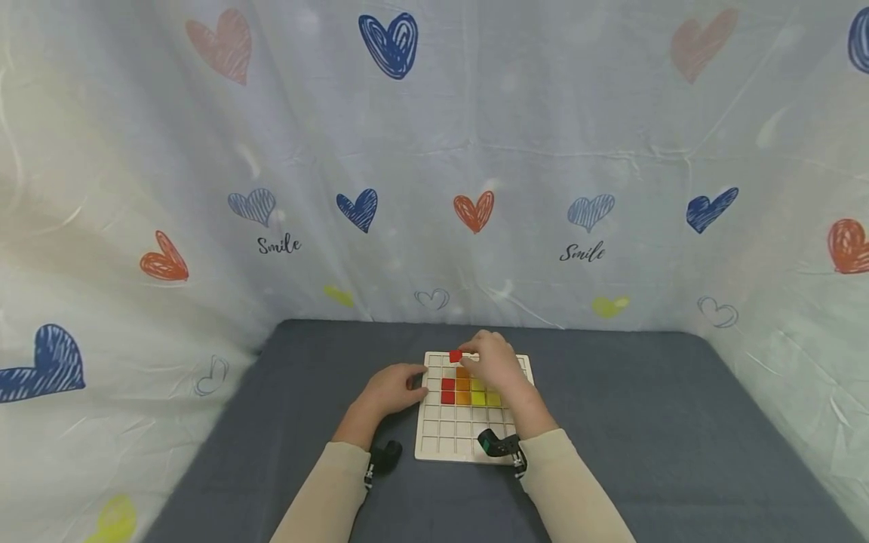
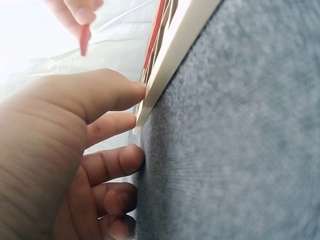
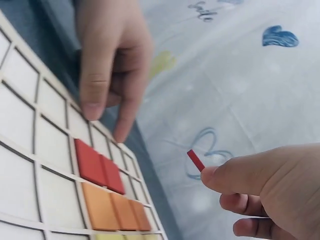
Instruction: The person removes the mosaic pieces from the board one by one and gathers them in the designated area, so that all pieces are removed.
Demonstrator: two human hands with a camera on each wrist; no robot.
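Note:
A pale wooden grid board (image 1: 431,428) lies flat on the dark table. Two red tiles (image 3: 97,165) sit in its cells beside a row of orange tiles (image 3: 102,207), with several yellow tiles (image 1: 486,398) further right. My right hand (image 1: 494,360) pinches a loose red square tile (image 1: 455,355) between thumb and fingertips, raised over the board's far part. At the board's left edge, my left hand (image 1: 390,388) rests with thumb and index fingertips against the rim, its other fingers loosely bent by the tablecloth. The right hand hides part of the board's far right.
A dark grey cloth (image 1: 631,437) covers the table around the board. Behind and along both sides hangs a pale curtain (image 1: 421,136) printed with hearts. Black wrist cameras, such as the right one (image 1: 498,443), sit on both wrists; that one overlaps the board's near right part.

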